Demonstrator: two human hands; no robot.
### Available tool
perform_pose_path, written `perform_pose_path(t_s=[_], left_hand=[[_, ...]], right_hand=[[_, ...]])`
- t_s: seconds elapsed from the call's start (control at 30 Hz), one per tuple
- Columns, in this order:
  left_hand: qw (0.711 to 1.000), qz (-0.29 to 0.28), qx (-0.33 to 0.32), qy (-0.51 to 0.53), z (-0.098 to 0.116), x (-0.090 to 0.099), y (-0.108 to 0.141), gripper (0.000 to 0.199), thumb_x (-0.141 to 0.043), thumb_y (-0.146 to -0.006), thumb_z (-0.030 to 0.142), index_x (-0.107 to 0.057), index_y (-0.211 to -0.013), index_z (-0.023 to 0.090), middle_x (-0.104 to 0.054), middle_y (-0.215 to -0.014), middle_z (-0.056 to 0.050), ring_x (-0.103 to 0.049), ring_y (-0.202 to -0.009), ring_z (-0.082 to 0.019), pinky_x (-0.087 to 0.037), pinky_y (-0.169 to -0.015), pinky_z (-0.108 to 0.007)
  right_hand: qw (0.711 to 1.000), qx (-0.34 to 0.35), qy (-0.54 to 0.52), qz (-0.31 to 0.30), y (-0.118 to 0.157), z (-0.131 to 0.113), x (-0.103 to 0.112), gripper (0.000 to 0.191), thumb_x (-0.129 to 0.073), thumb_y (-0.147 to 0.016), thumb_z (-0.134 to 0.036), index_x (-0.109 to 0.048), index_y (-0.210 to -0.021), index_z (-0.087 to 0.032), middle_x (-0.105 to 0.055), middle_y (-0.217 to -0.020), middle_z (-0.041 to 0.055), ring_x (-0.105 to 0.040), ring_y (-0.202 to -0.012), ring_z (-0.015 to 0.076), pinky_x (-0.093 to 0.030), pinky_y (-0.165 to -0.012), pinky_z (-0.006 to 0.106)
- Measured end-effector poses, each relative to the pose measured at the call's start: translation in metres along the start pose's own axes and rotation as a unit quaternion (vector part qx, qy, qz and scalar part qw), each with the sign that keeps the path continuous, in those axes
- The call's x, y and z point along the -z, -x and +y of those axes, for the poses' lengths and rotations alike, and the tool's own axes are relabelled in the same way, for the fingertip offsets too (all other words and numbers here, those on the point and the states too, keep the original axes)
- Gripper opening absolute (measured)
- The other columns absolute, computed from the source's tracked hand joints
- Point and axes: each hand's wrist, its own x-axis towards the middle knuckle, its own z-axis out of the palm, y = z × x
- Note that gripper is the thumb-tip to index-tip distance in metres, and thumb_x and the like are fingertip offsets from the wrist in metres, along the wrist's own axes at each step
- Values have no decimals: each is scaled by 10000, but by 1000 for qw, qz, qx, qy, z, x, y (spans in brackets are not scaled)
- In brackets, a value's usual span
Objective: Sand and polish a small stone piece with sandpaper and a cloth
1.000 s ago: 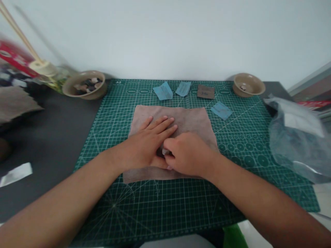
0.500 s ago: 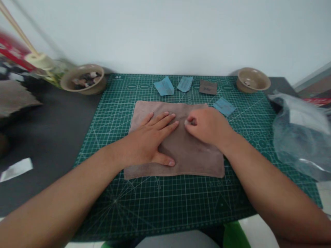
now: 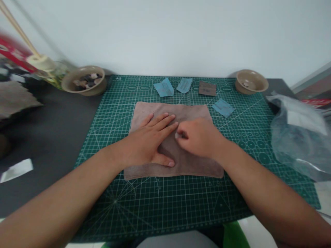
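Left hand [image 3: 146,143] spread flat on a brown cloth [image 3: 192,167] atop a green cutting mat [image 3: 170,203], right hand [image 3: 200,137] curled, pinching a small pale piece [image 3: 177,135]

You have two hands [image 3: 146,144] [image 3: 200,137], one cloth [image 3: 191,165], one pale bit [image 3: 177,135] and one mat [image 3: 165,203], plus two bowls [image 3: 95,91] [image 3: 245,90], three blue scraps [image 3: 163,88] [image 3: 184,85] [image 3: 223,107], one brown scrap [image 3: 207,89], one white slip [image 3: 17,170] and one bag [image 3: 292,148].

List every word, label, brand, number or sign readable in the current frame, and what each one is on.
"A2": far left corner of the green cutting mat.
Too small or blurred to read:
The mat's other printed marks.
Dark marking on the brown patch.
Faint marks on the blue pieces.
White lettering on the red packaging, far left.
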Motion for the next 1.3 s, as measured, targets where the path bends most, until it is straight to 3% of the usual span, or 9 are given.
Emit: perform_pose_path(t_s=[0.1, 0.2, 0.3, 0.43, 0.63, 0.8, 0.97, 1.13, 1.3], left_hand=[[1000, 0, -1, 2, 1, 1, 0, 1251, -600, -692, 892, -186, -1621, 163, -143, -1696, -181, -129, -1577, -392, -79, -1264, -588], [1000, -8, 4, -2, 2, 2, 0, 1212, -630, -720, 849, -197, -1618, 159, -148, -1696, -176, -133, -1577, -389, -82, -1264, -593], [1000, -5, 7, -2, 3, 1, 0, 1203, -619, -729, 849, -190, -1619, 162, -155, -1696, -174, -133, -1578, -383, -71, -1266, -591], [1000, 0, -1, 6, 2, 2, 0, 1232, -589, -704, 892, -194, -1620, 168, -166, -1695, -170, -139, -1576, -384, -77, -1270, -579], [1000, 0, 5, 7, 1, 2, 0, 1227, -629, -709, 860, -211, -1616, 147, -179, -1689, -186, -148, -1570, -406, -76, -1268, -598], [1000, 6, -7, -3, -3, -2, 1, 1249, -543, -698, 924, -160, -1628, 183, -144, -1701, -164, -136, -1578, -379, -66, -1272, -568], [1000, -2, -3, -14, -2, -1, 0, 1220, -559, -733, 889, -171, -1624, 153, -138, -1699, -171, -130, -1577, -386, -52, -1274, -574], [1000, 1, -9, -6, -2, -1, 1, 1233, -573, -711, 897, -178, -1623, 168, -138, -1698, -177, -138, -1577, -382, -78, -1273, -583], [1000, 13, -12, 2, -1, 0, 1, 1184, -637, -730, 837, -219, -1614, 169, -182, -1684, -204, -179, -1560, -419, -125, -1257, -640]], right_hand=[[996, 66, -31, -54, 2, -5, 0, 202, -594, -863, -293, -751, -787, -193, -754, -759, 50, -608, -665, 178, -307, -605, 323], [998, -52, 33, 14, -2, 6, 5, 254, -543, -902, -276, -764, -853, -161, -762, -828, 104, -617, -728, 204, -316, -635, 333], [995, -81, 49, 32, -2, 6, 5, 264, -530, -901, -259, -764, -922, -137, -766, -847, 125, -630, -741, 219, -322, -637, 333], [997, 71, 32, -25, 3, -13, -2, 254, -540, -907, -293, -753, -859, -163, -766, -798, 97, -639, -665, 211, -293, -591, 338], [993, -90, 76, 29, 0, 1, 5, 265, -542, -890, -290, -767, -920, -153, -772, -856, 121, -669, -762, 249, -322, -622, 338], [997, 63, 26, -29, 5, -14, 1, 276, -519, -916, -292, -761, -866, -168, -768, -792, 95, -635, -665, 212, -302, -592, 335], [995, -78, 61, 33, 0, 0, 3, 272, -541, -894, -297, -771, -921, -154, -774, -870, 122, -673, -787, 254, -347, -641, 340], [998, 57, 8, -18, 3, -12, -2, 261, -524, -891, -281, -755, -867, -162, -762, -807, 99, -639, -684, 217, -309, -598, 342], [995, -71, -16, 65, 0, 1, 6, 246, -554, -864, -240, -777, -879, -137, -733, -751, 84, -609, -677, 188, -343, -625, 317]])
